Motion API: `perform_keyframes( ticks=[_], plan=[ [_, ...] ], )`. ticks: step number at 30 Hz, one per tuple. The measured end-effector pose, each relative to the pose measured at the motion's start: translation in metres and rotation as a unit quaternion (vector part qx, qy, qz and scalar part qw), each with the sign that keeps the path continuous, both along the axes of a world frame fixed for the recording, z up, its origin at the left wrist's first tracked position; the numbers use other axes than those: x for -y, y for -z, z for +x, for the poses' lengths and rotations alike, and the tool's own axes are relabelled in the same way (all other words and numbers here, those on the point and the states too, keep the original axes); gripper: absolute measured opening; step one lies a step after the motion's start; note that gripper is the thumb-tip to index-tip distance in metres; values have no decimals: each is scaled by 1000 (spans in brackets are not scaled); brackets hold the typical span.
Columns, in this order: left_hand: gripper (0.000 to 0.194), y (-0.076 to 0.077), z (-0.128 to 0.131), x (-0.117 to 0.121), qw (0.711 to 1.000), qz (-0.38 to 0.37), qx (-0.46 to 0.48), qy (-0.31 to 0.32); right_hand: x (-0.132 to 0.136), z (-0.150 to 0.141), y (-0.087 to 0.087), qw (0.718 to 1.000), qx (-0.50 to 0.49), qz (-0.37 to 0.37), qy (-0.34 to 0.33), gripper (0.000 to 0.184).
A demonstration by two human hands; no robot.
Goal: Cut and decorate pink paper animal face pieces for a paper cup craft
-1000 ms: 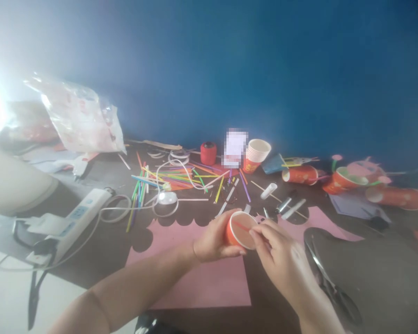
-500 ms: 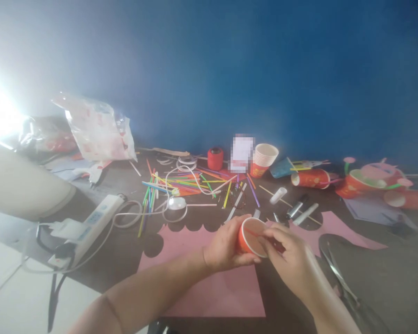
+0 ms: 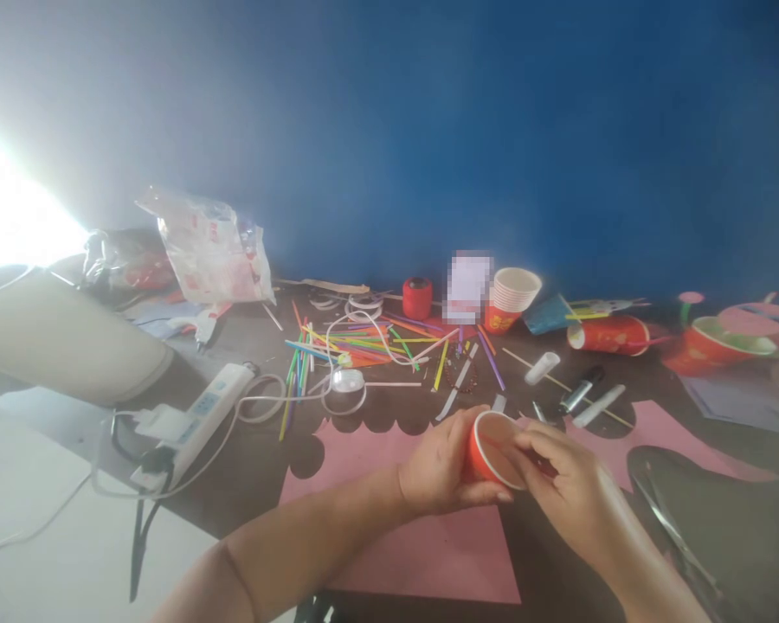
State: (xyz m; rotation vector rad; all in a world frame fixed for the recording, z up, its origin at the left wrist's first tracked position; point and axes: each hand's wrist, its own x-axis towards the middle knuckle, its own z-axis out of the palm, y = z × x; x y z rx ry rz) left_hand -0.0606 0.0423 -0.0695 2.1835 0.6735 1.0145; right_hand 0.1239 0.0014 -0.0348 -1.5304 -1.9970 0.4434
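Observation:
My left hand (image 3: 442, 463) is wrapped round a red paper cup (image 3: 482, 459) from its left side. The cup is tilted, its white-rimmed mouth turned toward my right hand. My right hand (image 3: 562, 476) is closed in a pinch at the cup's opening, fingertips over the right part of the rim. A thin red stick (image 3: 495, 444) runs from those fingertips across the mouth of the cup; its far end is hard to make out. Below both hands a pink paper sheet (image 3: 428, 554) with scalloped cut-outs lies on the dark table.
Scissors (image 3: 675, 528) lie at the right by a pink paper offcut (image 3: 668, 433). Behind are loose coloured sticks (image 3: 363, 342), stacked paper cups (image 3: 514, 298), a marker (image 3: 582, 389) and a cup lying on its side (image 3: 610, 335). A power strip (image 3: 201, 415) with cables sits left.
The view has swung left, so everything sits further right in the picture. Both hands keep their hold at the cup; my right fingertips have shifted slightly at its mouth.

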Motion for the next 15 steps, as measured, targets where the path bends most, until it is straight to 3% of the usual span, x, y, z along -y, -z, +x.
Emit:
perform_keyframes(
  ticks=[7, 15],
  plan=[
    [70, -5, -2, 1, 1000, 1, -3, 30, 0, 2, 0, 999, -16, -30, 13, 24],
    [69, -4, -2, 0, 998, -63, 14, 25, -4, 1, 1, 999, -32, -41, -10, 23]
  ],
)
